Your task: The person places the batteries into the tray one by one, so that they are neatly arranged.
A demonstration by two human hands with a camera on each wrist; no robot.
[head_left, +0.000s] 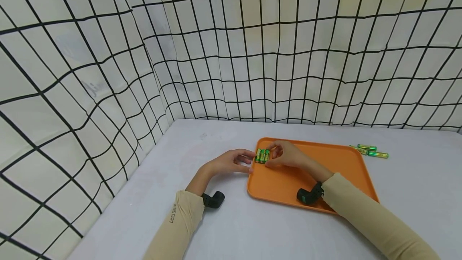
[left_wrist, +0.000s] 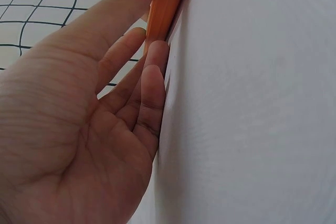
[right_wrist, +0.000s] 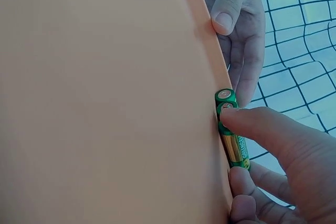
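A short row of green-and-gold batteries (head_left: 262,156) lies side by side on the orange tray (head_left: 278,187), against its left rim. My right hand (head_left: 288,155) pinches the battery (right_wrist: 234,148) at the right end of the row, thumb on one end and a fingertip at the other. Outside the left rim, my left hand (head_left: 232,161) rests with loosely bent fingers, its thumb (left_wrist: 113,17) touching the rim and its index fingertip close to the row. In the left wrist view the batteries are hidden behind the rim.
Several more green and gold batteries (head_left: 377,154) lie at the tray's right back corner, partly on the white table (head_left: 415,187). A black grid net (head_left: 278,55) over white sheeting rises behind and to the left.
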